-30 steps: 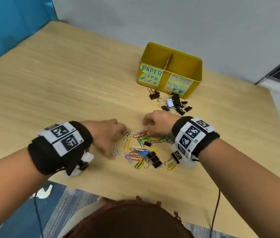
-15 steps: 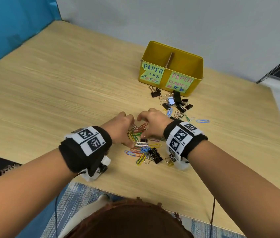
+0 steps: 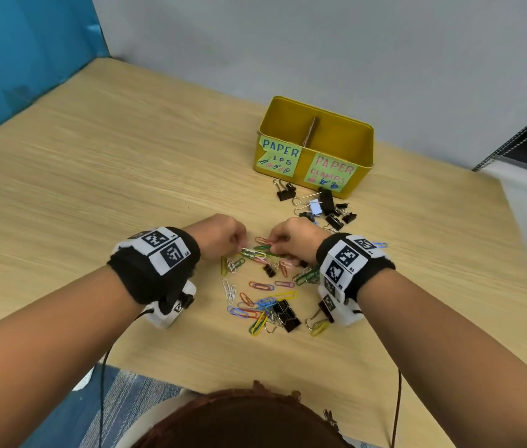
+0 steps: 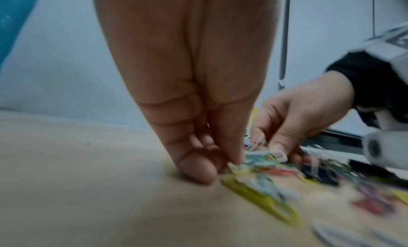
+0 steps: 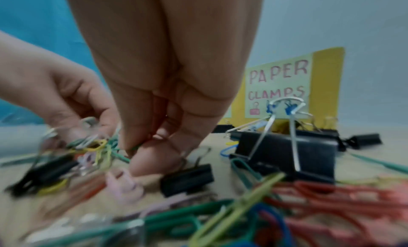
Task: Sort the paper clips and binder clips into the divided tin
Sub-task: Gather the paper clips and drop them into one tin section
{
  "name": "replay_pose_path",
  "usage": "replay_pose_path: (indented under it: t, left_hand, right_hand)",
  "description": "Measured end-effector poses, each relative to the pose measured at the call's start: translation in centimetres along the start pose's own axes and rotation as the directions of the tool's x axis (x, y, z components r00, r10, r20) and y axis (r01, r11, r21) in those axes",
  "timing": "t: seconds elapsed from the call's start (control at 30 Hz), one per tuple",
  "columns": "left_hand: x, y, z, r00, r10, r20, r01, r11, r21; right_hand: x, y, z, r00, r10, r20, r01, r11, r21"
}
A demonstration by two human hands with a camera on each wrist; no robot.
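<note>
Coloured paper clips (image 3: 257,297) and black binder clips (image 3: 284,315) lie scattered on the wooden table between my wrists. My left hand (image 3: 223,236) pinches a small bunch of paper clips (image 3: 252,252) just above the table; the left wrist view shows the same bunch (image 4: 258,157) at its fingertips. My right hand (image 3: 291,239) faces it, and its fingertips pinch paper clips (image 5: 114,146) at the same tangle. More binder clips (image 3: 328,206) lie in front of the yellow divided tin (image 3: 362,147), labelled PAPER CLIPS on the left and PAPER CLAMPS on the right.
The tin stands at the far right of the table, near a grey wall. A blue panel (image 3: 23,59) borders the left side. The table's near edge (image 3: 191,388) runs just behind my forearms. A large binder clip (image 5: 284,151) stands close to my right hand.
Both hands drew together from either side of the pile and closed their fingertips on a tangle of paper clips at its far end. Several clips have shifted on the table.
</note>
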State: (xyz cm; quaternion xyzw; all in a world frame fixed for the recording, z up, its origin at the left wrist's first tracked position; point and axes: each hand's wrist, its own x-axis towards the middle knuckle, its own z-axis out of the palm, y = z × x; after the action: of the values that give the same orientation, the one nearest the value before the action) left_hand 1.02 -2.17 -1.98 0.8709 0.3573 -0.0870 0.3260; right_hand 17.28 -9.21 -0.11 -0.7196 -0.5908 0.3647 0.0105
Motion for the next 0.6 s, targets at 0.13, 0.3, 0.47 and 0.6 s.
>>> replay_pose_path:
  t: [0.13,0.3,0.47,0.6]
  left_hand:
    - [1.2,-0.7,-2.3,0.997,-0.024,0.08,0.035,0.989,-0.145]
    - [3.8,0.6,-7.4,0.996,-0.035,-0.078,-0.014,0.834,-0.552]
    - [8.2,4.8,-12.6,0.918,-0.165,-0.362,-0.059,0.843,-0.534]
    - [10.1,7.0,-13.8,0.808,-0.186,-0.559,0.019,0.956,-0.292]
  right_hand:
    - [0.3,1.1,-2.2,0.998,0.066,-0.018,-0.057,0.948,0.312]
    - [1.3,-0.8,-8.0,0.964,0.051,-0.26,0.16,0.673,0.722]
    - [4.6,-3.0,-13.5,0.876,0.218,-0.43,0.223,0.607,0.763]
    - [7.3,-3.1,-14.8,0.864,0.291,-0.41,0.046,0.766,0.641]
